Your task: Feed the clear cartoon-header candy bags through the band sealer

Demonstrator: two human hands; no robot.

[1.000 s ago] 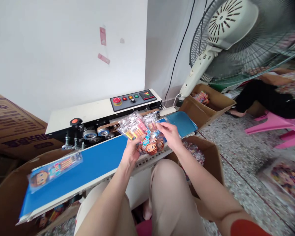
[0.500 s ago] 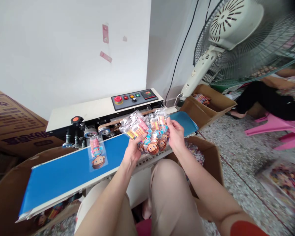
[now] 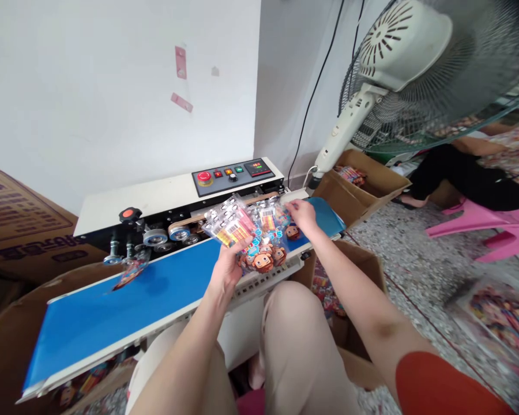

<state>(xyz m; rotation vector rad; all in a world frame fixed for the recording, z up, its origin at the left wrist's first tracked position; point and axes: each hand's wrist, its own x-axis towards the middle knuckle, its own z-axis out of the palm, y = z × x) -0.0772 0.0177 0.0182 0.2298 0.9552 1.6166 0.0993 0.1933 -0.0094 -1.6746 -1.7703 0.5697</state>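
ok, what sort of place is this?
Probably a small packing workshop. In view: a blue conveyor belt on a machine with a control panel, a fan of printed plastic packets in the left hand, and an open cardboard box with colourful items inside.

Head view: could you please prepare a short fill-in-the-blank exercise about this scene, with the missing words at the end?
The bunch of packets is held in the person's ____ hand.
The colour of the belt is ____.
The biggest button on the panel is coloured ____.
The pink stool is on the ____ side of the picture.

Missing words: left; blue; red; right.
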